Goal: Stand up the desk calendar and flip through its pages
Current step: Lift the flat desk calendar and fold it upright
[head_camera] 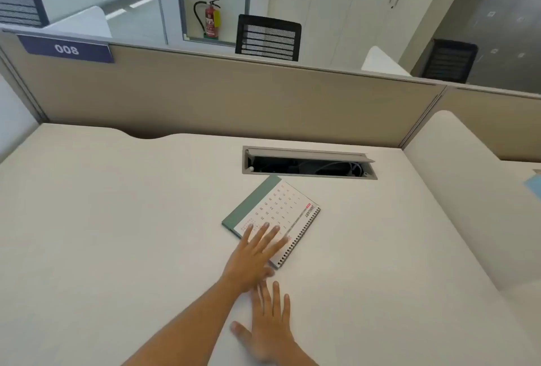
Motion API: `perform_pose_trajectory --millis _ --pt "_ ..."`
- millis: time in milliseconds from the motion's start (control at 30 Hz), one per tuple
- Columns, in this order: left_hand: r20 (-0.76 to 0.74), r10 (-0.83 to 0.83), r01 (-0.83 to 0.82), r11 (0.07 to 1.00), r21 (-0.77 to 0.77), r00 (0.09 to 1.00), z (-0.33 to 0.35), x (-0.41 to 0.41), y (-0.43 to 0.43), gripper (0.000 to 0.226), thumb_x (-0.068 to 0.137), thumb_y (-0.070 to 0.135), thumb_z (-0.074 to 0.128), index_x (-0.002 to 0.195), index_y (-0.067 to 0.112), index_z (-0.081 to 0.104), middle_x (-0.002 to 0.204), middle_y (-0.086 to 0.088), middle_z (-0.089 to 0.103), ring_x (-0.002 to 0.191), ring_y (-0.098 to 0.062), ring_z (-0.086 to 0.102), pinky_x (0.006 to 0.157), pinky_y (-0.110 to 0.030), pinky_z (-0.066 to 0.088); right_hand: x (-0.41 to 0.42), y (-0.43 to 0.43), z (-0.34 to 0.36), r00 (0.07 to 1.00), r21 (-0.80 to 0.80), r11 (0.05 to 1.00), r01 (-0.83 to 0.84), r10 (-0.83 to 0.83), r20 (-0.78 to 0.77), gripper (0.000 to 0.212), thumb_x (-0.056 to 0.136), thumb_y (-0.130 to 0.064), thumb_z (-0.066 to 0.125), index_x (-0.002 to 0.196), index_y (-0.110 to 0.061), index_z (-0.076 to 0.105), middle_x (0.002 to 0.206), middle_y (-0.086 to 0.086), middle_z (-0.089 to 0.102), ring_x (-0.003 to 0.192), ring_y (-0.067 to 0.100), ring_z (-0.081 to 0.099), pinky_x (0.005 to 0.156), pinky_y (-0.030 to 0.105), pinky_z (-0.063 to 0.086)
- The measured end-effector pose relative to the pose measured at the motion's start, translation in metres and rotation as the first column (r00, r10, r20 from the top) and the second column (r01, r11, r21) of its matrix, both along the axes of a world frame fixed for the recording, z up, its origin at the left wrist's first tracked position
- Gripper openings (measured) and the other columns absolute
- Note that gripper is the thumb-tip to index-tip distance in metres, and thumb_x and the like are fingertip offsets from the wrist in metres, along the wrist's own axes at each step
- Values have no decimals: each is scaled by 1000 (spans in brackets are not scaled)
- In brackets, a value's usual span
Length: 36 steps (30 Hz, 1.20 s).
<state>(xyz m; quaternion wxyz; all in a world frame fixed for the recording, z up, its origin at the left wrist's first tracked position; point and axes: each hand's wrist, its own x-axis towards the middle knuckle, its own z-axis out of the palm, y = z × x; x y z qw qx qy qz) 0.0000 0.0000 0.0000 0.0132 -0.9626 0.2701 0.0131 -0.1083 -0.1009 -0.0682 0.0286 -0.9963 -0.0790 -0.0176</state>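
Observation:
The desk calendar lies flat on the white desk, turned at an angle, its January page up, a green cover edge on the left and a spiral binding on the right. My left hand rests palm down on the calendar's near corner, fingers spread. My right hand lies flat on the desk just in front of the left hand, fingers apart, holding nothing and apart from the calendar.
An open cable tray with wires sits in the desk just behind the calendar. A beige partition with a "008" label runs along the back edge. A white side divider stands to the right. Mesh chairs stand beyond.

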Motion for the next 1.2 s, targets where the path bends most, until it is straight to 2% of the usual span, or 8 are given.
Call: perform_pose_trajectory --millis 233,300,433,567,800,933,1067,1200 --pt "-226 62 -43 995 90 972 -13 1 -7 68 90 66 10 151 38 -4 162 6 -4 148 -27 -1 116 -54 1 -1 2 3 990 117 993 3 14 -142 119 64 -83 42 152 -14 0 161 2 -8 148 29 -6 111 51 6" --pt "-180 84 -80 996 33 980 -16 -8 3 68 90 66 -4 150 40 12 159 7 19 146 -26 21 114 -54 14 -3 3 2 986 129 992 -1 22 -166 120 61 -83 43 152 -16 0 161 1 -6 148 28 -6 111 51 7" --pt "-272 141 -160 986 -50 952 -24 -24 29 52 97 59 15 134 42 48 137 12 56 123 -20 57 103 -47 22 -4 1 3 990 132 991 -20 38 -137 117 62 -83 45 152 -18 9 162 -4 -1 149 27 -5 110 50 6" --pt "-229 222 -235 972 -30 948 -32 -40 65 52 97 58 20 134 38 51 142 12 50 131 -22 48 111 -42 1 -6 0 9 992 129 991 -28 43 -120 114 65 -81 44 152 -17 8 162 -5 -2 149 27 -6 111 50 5" --pt "-200 377 -393 919 -43 904 -48 -87 136 56 95 62 28 135 30 51 153 15 32 147 -11 -9 111 -34 -2 -9 -4 18 957 167 984 65 -14 -289 103 72 -84 34 151 -20 20 160 -7 11 148 19 -9 113 44 -2" --pt "-226 436 -472 869 -145 871 -53 -132 162 65 93 67 24 145 30 37 159 15 15 146 -9 -13 114 -34 -7 -11 -2 40 935 466 848 251 -88 -343 100 74 -69 54 150 -24 7 159 -4 8 147 11 -2 116 32 -10" --pt "-263 558 -615 737 -281 787 -49 -159 174 76 85 75 19 151 38 10 159 11 -12 145 -13 -19 117 -36 -12 0 3 56 889 620 644 448 -248 -384 95 76 -53 69 149 -26 15 154 -2 25 144 18 18 116 38 7" --pt "-370 628 -724 533 -437 685 -39 -167 171 84 84 71 31 153 31 3 155 12 -6 148 -15 -8 117 -36 -8 16 2 59 864 590 652 477 -225 -450 90 77 -55 67 149 -33 17 155 -4 24 144 21 13 116 41 3"
